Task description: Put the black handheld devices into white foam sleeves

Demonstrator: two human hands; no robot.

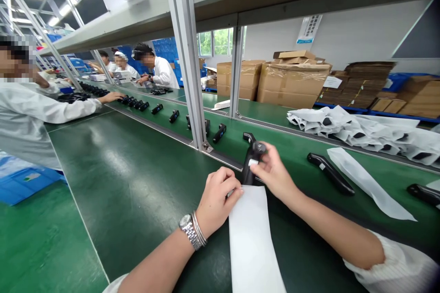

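Note:
My right hand [275,175] is closed around the upper part of a black handle-shaped device [247,174] with a small white label. The device's lower end meets the mouth of a long white pouch [253,238]; how far it reaches inside is hidden. Pinched at the pouch's upper left edge are the fingers of my left hand [218,199], which wears a watch and bangles at the wrist. Just behind, on the green surface, lies another black device [249,137]. To the right, a black handle [332,174] rests beside a flat white pouch [373,185].
A metal post [187,55] rises in front of me, below an overhead shelf [120,18]. Black devices [157,109] line the green surface leftward, where a co-worker's sleeve [68,110] reaches in. Filled white pouches [360,130] are piled at right, before cardboard boxes [292,82].

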